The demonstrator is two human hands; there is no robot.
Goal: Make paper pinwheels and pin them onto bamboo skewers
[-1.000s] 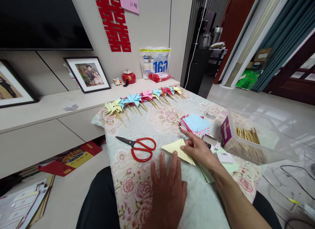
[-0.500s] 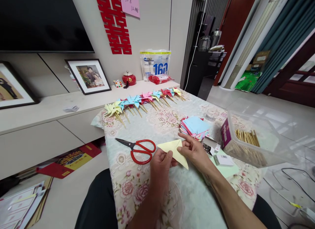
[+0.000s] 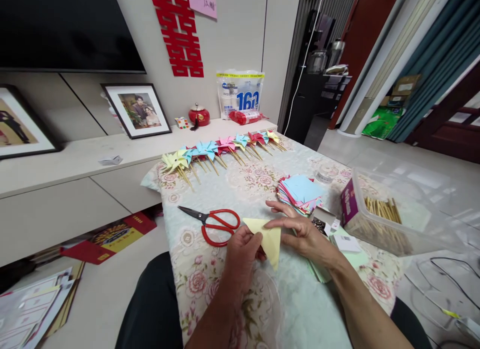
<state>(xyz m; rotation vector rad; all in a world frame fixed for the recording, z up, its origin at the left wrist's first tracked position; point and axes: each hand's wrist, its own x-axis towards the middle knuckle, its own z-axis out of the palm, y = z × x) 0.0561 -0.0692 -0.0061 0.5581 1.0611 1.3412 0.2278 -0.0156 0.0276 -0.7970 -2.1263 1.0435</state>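
A pale yellow sheet of paper (image 3: 271,241), folded into a triangle, is pinched between the thumb and fingers of my left hand (image 3: 245,246). My right hand (image 3: 305,236) is at the paper's right side, fingers stretched and apart, with the index finger touching its upper face. Scissors (image 3: 213,225) with red handles lie on the table just left of the paper. Beyond my right hand sits a stack of coloured paper squares (image 3: 302,189), light blue on top. A small open box (image 3: 320,224) with small metal pieces is close to my right wrist.
Finished paper pinwheels (image 3: 206,150) on sticks line the table's far edge. A clear plastic tub (image 3: 375,234) of sticks stands at the right. A roll of clear tape (image 3: 325,173) is behind the stack. Green paper (image 3: 356,258) lies under a white box (image 3: 347,243).
My right hand has loosened from its pinch on the paper, and its fingers are now more spread, the index finger across the sheet. The yellow paper has turned slightly in my left hand.
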